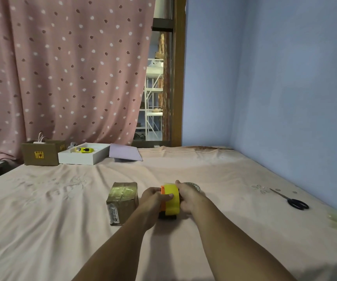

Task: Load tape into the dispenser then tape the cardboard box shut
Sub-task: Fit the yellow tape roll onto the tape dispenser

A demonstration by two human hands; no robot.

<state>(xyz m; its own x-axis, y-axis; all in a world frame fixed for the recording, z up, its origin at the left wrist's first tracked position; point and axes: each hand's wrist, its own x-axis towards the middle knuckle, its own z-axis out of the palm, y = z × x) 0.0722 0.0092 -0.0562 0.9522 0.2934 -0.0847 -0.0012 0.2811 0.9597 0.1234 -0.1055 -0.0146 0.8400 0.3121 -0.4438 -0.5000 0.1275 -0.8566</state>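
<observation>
A yellow tape roll (172, 199) sits in an orange dispenser (163, 201) that rests on the bed. My left hand (153, 197) grips the dispenser's orange left side, thumb on the roll. On the roll's right side my right hand (188, 196) is closed around it. A small cardboard box (123, 201), its top covered in glossy tape, lies just left of my left hand. A second, clear tape roll (194, 186) peeks out behind my right hand.
Black scissors (294, 200) lie on the bed at the right near the blue wall. At the far left stand a brown open box (42, 153), a white tray (82, 157) holding a yellow item, and a lilac sheet (125, 153). The pink sheet (62, 230) covers the bed.
</observation>
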